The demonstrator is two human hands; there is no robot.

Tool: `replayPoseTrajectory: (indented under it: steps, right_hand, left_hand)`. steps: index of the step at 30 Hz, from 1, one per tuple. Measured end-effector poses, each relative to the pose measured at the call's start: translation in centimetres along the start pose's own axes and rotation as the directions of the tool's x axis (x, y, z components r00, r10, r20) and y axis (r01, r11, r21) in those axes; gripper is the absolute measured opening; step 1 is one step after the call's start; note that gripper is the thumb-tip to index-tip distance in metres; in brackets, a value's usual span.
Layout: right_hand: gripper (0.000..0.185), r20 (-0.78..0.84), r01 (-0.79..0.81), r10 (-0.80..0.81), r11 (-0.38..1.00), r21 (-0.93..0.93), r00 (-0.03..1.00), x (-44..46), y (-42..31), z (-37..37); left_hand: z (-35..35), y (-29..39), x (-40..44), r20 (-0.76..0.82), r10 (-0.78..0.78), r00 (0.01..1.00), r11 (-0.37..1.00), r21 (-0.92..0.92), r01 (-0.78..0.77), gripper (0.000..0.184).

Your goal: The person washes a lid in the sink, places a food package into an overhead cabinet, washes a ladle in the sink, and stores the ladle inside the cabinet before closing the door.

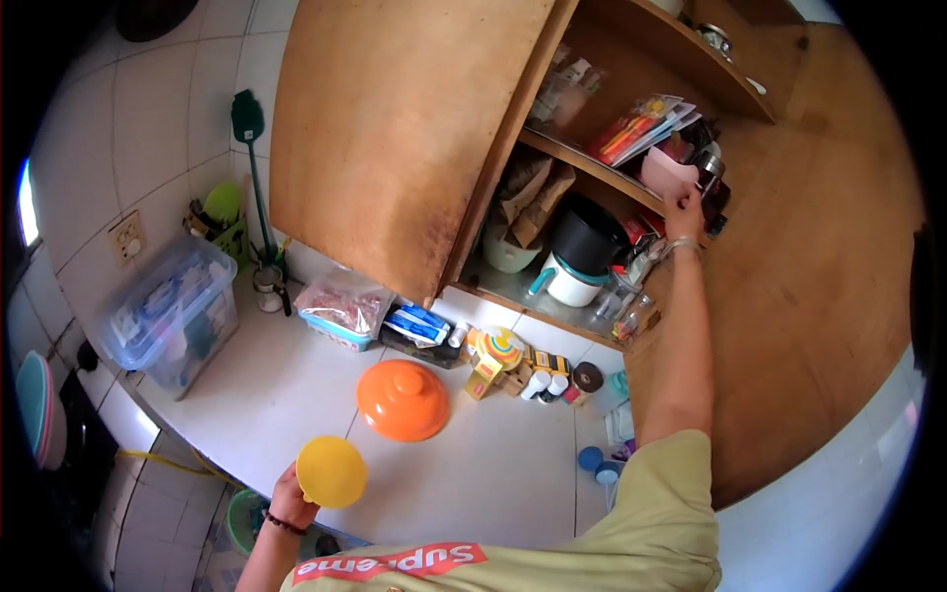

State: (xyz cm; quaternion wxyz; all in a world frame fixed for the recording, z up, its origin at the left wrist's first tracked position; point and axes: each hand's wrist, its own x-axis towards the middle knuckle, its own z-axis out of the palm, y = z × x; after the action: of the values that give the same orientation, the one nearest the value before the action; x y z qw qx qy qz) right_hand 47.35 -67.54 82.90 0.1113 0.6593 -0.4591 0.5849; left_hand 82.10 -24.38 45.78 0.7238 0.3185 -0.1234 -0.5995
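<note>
Khaki tee nearest, L hand clamped on yellow round item above desk edge, R hand pinching pink item by cabinet shelf; step's prob. shelf handling, next move calls for steady grip.

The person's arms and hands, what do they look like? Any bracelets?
No gloves. The left hand has a dark, beaded-looking bracelet at its wrist; the right hand has a pale, thin band. The right arm wears a short, yellowish-green sleeve. The left upper arm is out of view.
</note>
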Motion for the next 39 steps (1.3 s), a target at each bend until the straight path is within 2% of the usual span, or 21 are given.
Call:
replayPoseTrajectory:
  steps: [1,3,5,8,12,19,21,23,25,26,30,36,38,39]
  right_hand:
    - [0.049,0.001,-0.001,0.001,1.000,-0.001,1.000,0.7,-0.4,-0.2]
    - [0.050,0.053,-0.021,0.029,0.991,-0.133,0.998,2.3,-0.3,-0.3]
    - [0.050,0.054,-0.010,0.021,0.981,-0.194,0.998,3.4,0.6,0.0]
    - [0.051,0.083,-0.028,0.061,0.936,-0.352,0.995,5.1,2.6,0.9]
    - [0.051,0.048,-0.094,0.117,0.936,-0.339,0.992,4.7,1.6,1.1]
    - [0.052,0.015,-0.088,0.098,0.941,-0.326,0.995,4.5,1.9,2.1]
    - [0.055,-0.149,-0.072,0.016,0.924,-0.376,0.989,4.4,1.0,1.4]
    - [0.055,-0.104,-0.030,-0.011,0.924,-0.381,0.994,5.3,0.8,1.1]
    - [0.052,0.040,-0.076,0.101,0.908,-0.412,0.994,6.7,1.2,1.1]
    - [0.049,0.091,-0.043,0.093,0.891,-0.451,0.991,7.2,1.4,1.1]
    - [0.051,0.122,-0.076,0.152,0.874,-0.480,0.981,7.3,-0.4,0.4]
    - [0.047,0.195,-0.028,0.181,0.799,-0.600,0.964,7.8,-1.5,-0.4]
    - [0.049,0.235,0.077,0.079,0.807,-0.586,0.969,8.0,-1.3,-0.8]
    - [0.049,0.234,0.076,0.080,0.806,-0.587,0.969,7.9,-1.4,-1.0]
  left_hand:
    - [0.0,0.1,0.0,-0.011,0.008,1.000,1.000,0.026,-0.007,0.035]
    - [0.5,0.2,0.2,-0.023,0.011,1.000,0.999,0.053,-0.010,0.035]
    - [1.6,0.2,0.4,-0.070,-0.054,0.996,0.995,-0.086,0.048,0.033]
    - [1.5,-0.3,0.9,-0.028,-0.067,0.997,0.996,-0.064,0.065,0.033]
    - [2.0,-0.6,1.0,-0.056,-0.065,0.996,0.996,-0.071,0.061,0.034]
    - [2.0,-1.0,0.9,-0.088,-0.051,0.995,0.997,-0.056,0.046,0.033]
    - [1.9,-1.0,0.9,-0.081,-0.039,0.996,0.997,-0.065,0.034,0.033]
    - [2.1,-0.9,0.8,-0.106,-0.033,0.994,0.999,-0.041,0.028,0.032]
    - [2.1,-1.0,0.7,-0.113,-0.031,0.993,0.999,-0.034,0.027,0.032]
    - [2.1,-1.0,0.7,-0.116,-0.028,0.993,0.999,-0.029,0.025,0.032]
    - [2.5,-1.4,0.9,-0.095,-0.002,0.995,0.999,-0.046,-0.002,0.031]
    - [2.4,-1.5,0.9,-0.134,-0.020,0.991,0.999,-0.027,0.017,0.032]
    - [2.2,-1.7,1.0,-0.145,-0.026,0.989,0.999,-0.033,0.021,0.032]
    - [2.3,-1.8,1.0,-0.143,-0.027,0.989,0.999,-0.033,0.023,0.032]
